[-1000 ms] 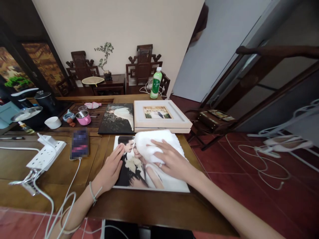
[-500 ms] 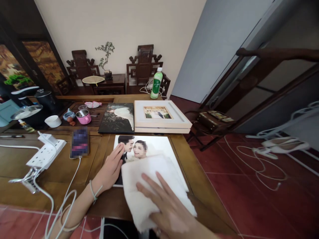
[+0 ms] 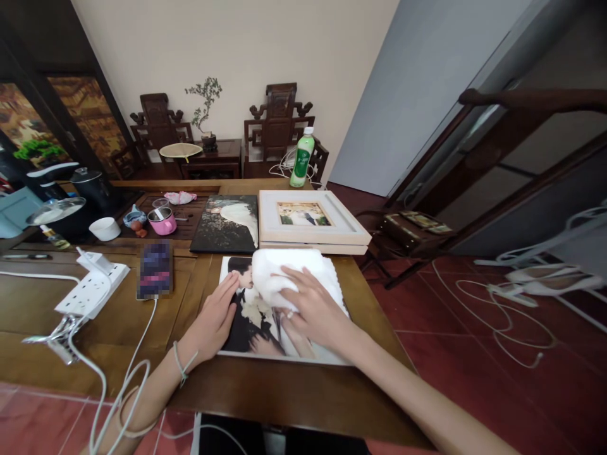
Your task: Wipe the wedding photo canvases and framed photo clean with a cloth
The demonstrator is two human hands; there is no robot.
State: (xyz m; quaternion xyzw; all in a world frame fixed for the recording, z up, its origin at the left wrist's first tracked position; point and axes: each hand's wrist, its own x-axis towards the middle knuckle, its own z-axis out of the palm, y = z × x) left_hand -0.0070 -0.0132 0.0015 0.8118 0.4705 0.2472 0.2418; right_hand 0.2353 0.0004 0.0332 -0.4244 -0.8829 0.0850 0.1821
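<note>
- A cream wall [image 3: 227,44] backs a room with a red tiled floor [image 3: 455,373], where two dark carved chairs flank a side table [image 3: 228,149] bearing a small potted tree [image 3: 205,101].
- In the foreground, a brown wooden desk [image 3: 284,392] carries a photo print [image 3: 258,316] of two people and a pale bouquet, lying flat near the front edge, between the person's hands.
- The left hand [image 3: 214,319] rests palm down on the print's left side, fingers straight and lying close together.
- The right hand [image 3: 313,309], fingers spread, lies over a white cloth [image 3: 272,268] that covers the print's upper right part and hides much of the image.
- Just behind the print, a dark picture panel [image 3: 206,227] lies beside a white framed picture [image 3: 303,216], which sits on another pale piece; a green-labelled bottle [image 3: 301,158] stands upright behind the frame.
- To the left, a blurred phone [image 3: 155,268] with a white cable lies near a white power strip [image 3: 95,287].
- Farther back on that side, a pink cup [image 3: 162,222] stands on a dark tray [image 3: 186,226], near a white cup [image 3: 105,230].
- At far right, pale shoes [image 3: 535,278] rest on a white rack.
</note>
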